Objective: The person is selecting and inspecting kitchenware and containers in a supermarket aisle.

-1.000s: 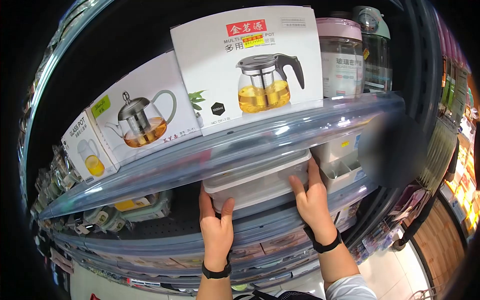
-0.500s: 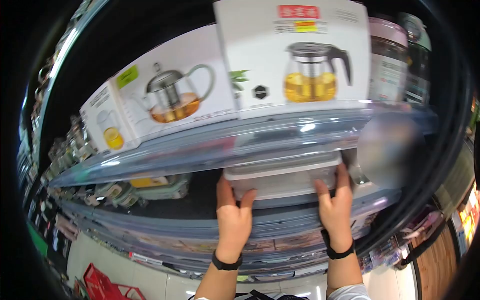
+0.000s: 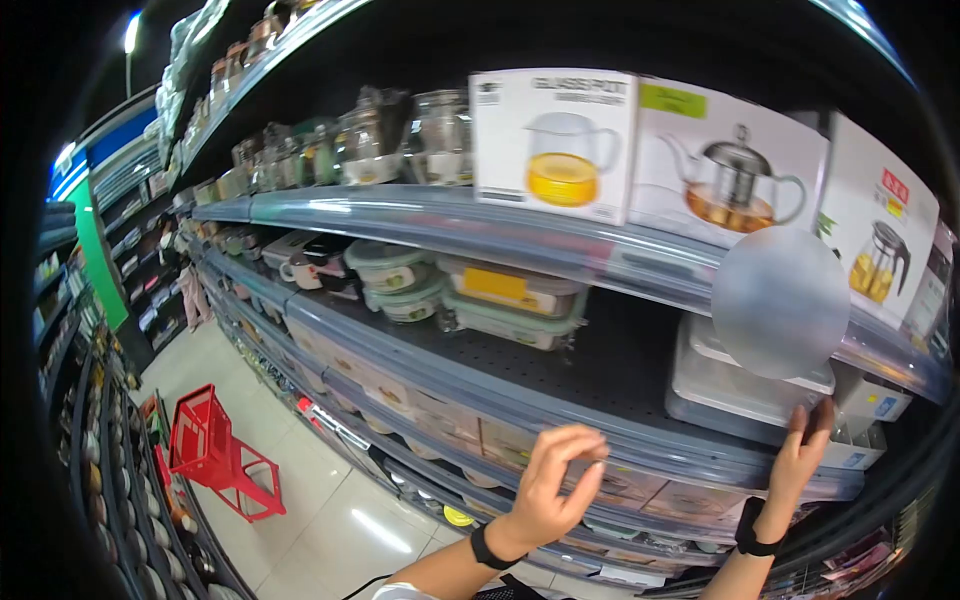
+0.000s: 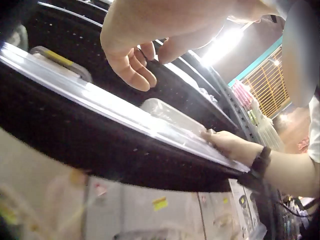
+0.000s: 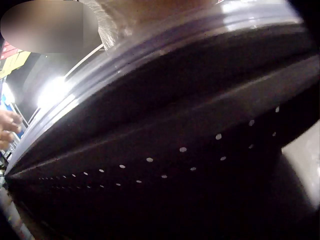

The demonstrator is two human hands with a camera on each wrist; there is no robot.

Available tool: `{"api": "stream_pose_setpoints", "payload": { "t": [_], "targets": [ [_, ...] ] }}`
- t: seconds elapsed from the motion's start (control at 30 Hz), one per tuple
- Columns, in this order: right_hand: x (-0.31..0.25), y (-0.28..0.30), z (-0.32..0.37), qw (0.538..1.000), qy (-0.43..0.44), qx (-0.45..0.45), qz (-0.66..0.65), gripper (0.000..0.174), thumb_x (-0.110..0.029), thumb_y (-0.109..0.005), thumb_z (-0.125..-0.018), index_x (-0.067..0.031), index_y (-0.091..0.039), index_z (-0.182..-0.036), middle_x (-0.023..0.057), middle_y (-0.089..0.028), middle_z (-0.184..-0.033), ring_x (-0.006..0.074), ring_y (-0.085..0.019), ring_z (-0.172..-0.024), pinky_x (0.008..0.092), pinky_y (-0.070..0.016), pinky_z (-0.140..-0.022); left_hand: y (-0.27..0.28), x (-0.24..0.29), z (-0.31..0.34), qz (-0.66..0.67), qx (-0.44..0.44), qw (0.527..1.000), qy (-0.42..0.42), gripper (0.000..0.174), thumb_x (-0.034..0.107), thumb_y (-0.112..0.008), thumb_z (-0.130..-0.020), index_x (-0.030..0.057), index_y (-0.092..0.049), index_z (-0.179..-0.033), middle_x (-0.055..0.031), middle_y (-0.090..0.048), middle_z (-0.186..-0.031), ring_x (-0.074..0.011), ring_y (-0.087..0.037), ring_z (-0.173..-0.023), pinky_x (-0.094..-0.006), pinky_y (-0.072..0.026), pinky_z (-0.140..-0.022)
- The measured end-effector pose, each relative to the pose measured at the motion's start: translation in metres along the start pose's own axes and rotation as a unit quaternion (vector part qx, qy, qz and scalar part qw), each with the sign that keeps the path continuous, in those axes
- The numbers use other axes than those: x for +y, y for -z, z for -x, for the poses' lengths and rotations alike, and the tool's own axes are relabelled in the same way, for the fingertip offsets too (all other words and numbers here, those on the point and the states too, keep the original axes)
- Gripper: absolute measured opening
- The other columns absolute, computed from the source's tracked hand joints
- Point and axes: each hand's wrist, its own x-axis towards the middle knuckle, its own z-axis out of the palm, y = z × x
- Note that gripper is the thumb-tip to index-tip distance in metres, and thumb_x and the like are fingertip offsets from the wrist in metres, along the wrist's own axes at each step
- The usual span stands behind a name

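Note:
A clear lidded container (image 3: pixel 730 385) sits on the middle shelf, partly covered by a blurred disc in the head view. The right hand (image 3: pixel 800 450) has its fingers at the container's right front corner; the left wrist view also shows this hand (image 4: pixel 230 145) touching the container's end (image 4: pixel 175 117). In front of the shelf edge, the left hand (image 3: pixel 555 490) hangs in the air with fingers loosely bent and nothing in them. The left hand (image 4: pixel 150 35) also appears above the shelf in the left wrist view.
Green-lidded containers (image 3: pixel 515 318) and a mug (image 3: pixel 300 272) stand left on the same shelf. Boxed glass pots (image 3: pixel 550 150) line the shelf above, behind a clear front strip (image 3: pixel 430 225). A red basket cart (image 3: pixel 225 455) stands on the floor at left.
The left hand has let go of the container and moved away from it. The right hand stays at its right side, fingers less wrapped round it. The head view has swung left.

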Motion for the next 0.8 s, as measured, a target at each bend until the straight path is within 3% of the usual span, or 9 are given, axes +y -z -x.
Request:
{"api": "stream_pose_setpoints", "payload": {
  "t": [0.07, 0.17, 0.2, 0.27, 0.33, 0.37, 0.4, 0.6, 0.8],
  "targets": [
    [-0.003, 0.004, -0.002, 0.998, 0.014, -0.004, 0.054, 0.05, -0.02, -0.057, -0.106, 0.0068, -0.043, -0.145, 0.0224, -0.051, -0.145, 0.0301, -0.049, -0.134, 0.0375, -0.0334, -0.115, 0.047, -0.015, 0.024, -0.102, -0.046, 0.994, 0.002, 0.022, -0.004, -0.064, -0.092, -0.004, -0.063, -0.114, -0.0154, -0.064, -0.112, -0.0231, -0.069, -0.095, -0.0321, -0.0573, -0.083],
    [-0.062, 0.014, 0.012, 0.997, 0.044, 0.007, 0.064, 0.044, -0.013, -0.054, -0.106, 0.0056, -0.045, -0.144, 0.0205, -0.053, -0.143, 0.0303, -0.052, -0.131, 0.0384, -0.0366, -0.113, 0.12, -0.062, 0.093, -0.199, -0.106, 0.956, 0.189, 0.021, 0.012, -0.064, -0.096, 0.0064, -0.066, -0.116, -0.0115, -0.067, -0.108, -0.0313, -0.068, -0.094, -0.0368, -0.055, -0.08],
    [-0.087, 0.016, 0.024, 0.996, 0.053, 0.021, 0.067, 0.043, -0.011, -0.053, -0.106, 0.005, -0.045, -0.144, 0.02, -0.054, -0.142, 0.0298, -0.053, -0.131, 0.0385, -0.0375, -0.112, 0.152, -0.08, 0.125, -0.204, -0.154, 0.917, 0.306, 0.025, 0.02, -0.063, -0.097, 0.009, -0.065, -0.12, -0.0117, -0.065, -0.111, -0.0341, -0.067, -0.099, -0.0407, -0.0542, -0.083],
    [-0.125, 0.021, 0.052, 0.999, 0.031, 0.0, 0.034, 0.043, -0.01, -0.051, -0.106, 0.004, -0.043, -0.146, 0.0191, -0.052, -0.145, 0.0272, -0.052, -0.133, 0.0381, -0.0372, -0.113, 0.233, -0.148, 0.252, -0.332, -0.237, 0.845, 0.345, 0.038, 0.029, -0.064, -0.094, 0.0081, -0.062, -0.126, -0.0191, -0.064, -0.119, -0.0414, -0.062, -0.111, -0.0475, -0.0513, -0.094],
    [-0.143, 0.003, 0.09, 0.997, 0.013, 0.019, -0.069, 0.032, -0.006, -0.049, -0.107, 0.0027, -0.054, -0.137, 0.0132, -0.063, -0.125, 0.0217, -0.06, -0.115, 0.0341, -0.0455, -0.103, 0.327, -0.187, 0.393, -0.357, -0.353, 0.653, 0.567, 0.049, 0.035, -0.064, -0.091, 0.0036, -0.063, -0.128, -0.0238, -0.062, -0.133, -0.0406, -0.057, -0.125, -0.0478, -0.046, -0.106],
    [-0.153, -0.008, 0.112, 0.997, 0.013, -0.034, -0.061, 0.027, -0.005, -0.05, -0.106, 0.0029, -0.057, -0.131, 0.0119, -0.063, -0.121, 0.0206, -0.06, -0.109, 0.0329, -0.0467, -0.097, 0.378, -0.196, 0.489, -0.373, -0.335, 0.648, 0.573, 0.058, 0.047, -0.061, -0.093, 0.0051, -0.061, -0.134, -0.023, -0.061, -0.135, -0.0404, -0.057, -0.125, -0.0456, -0.0459, -0.107],
    [-0.161, -0.021, 0.133, 0.995, 0.013, -0.084, -0.054, 0.023, -0.005, -0.051, -0.105, 0.0032, -0.059, -0.125, 0.0106, -0.064, -0.116, 0.0196, -0.06, -0.103, 0.0317, -0.0478, -0.092, 0.411, -0.149, 0.526, -0.368, -0.274, 0.604, 0.652, 0.058, 0.048, -0.059, -0.095, 0.0038, -0.062, -0.133, -0.0194, -0.065, -0.131, -0.038, -0.058, -0.126, -0.0463, -0.0439, -0.109],
    [-0.268, -0.143, 0.274, 0.926, 0.031, -0.372, -0.053, 0.015, -0.006, -0.068, -0.09, 0.0013, -0.066, -0.103, 0.014, -0.065, -0.092, 0.026, -0.064, -0.084, 0.0343, -0.0506, -0.077, 0.476, -0.031, 0.586, -0.29, 0.014, 0.557, 0.778, 0.043, 0.037, -0.059, -0.094, 0.0032, -0.064, -0.12, -0.017, -0.065, -0.11, -0.0322, -0.059, -0.099, -0.0421, -0.0443, -0.084],
    [-0.362, -0.244, 0.396, 0.731, 0.201, -0.629, -0.172, 0.026, -0.016, -0.075, -0.084, -0.0023, -0.069, -0.106, 0.0167, -0.068, -0.099, 0.0391, -0.066, -0.093, 0.0443, -0.0527, -0.08, 0.515, 0.074, 0.671, -0.17, 0.366, 0.419, 0.813, 0.025, 0.024, -0.06, -0.094, 0.0025, -0.066, -0.106, -0.0141, -0.065, -0.085, -0.0253, -0.061, -0.067, -0.037, -0.0448, -0.054]
  ]
}}
